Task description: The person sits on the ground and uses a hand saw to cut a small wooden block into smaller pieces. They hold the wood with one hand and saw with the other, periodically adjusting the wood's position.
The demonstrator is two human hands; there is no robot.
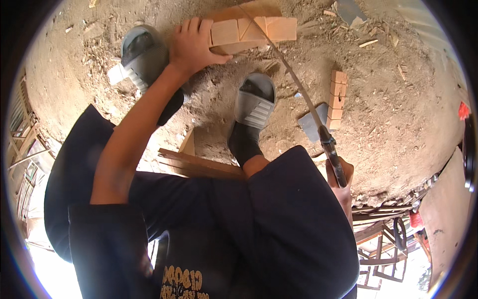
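Note:
My left hand [191,47] grips the left end of a pale wooden block [282,29], fingers over its far side and thumb along the near side. Dark lines cross the block's upper face, some slanted. My right hand [343,174] is closed round the dark handle of a handsaw [303,89], low beside my right knee. The long, narrow blade runs up and leftward from the handle and crosses the block right of its middle. How deep the teeth sit in the wood cannot be made out.
A smaller block with several crosswise lines or cuts [337,99] lies on the dirt at right, beside a dark flat piece [313,122]. My feet wear grey slides [256,99]. Wooden boards [199,164] lie under my legs. Wood chips are scattered about; wooden frames [383,254] stand lower right.

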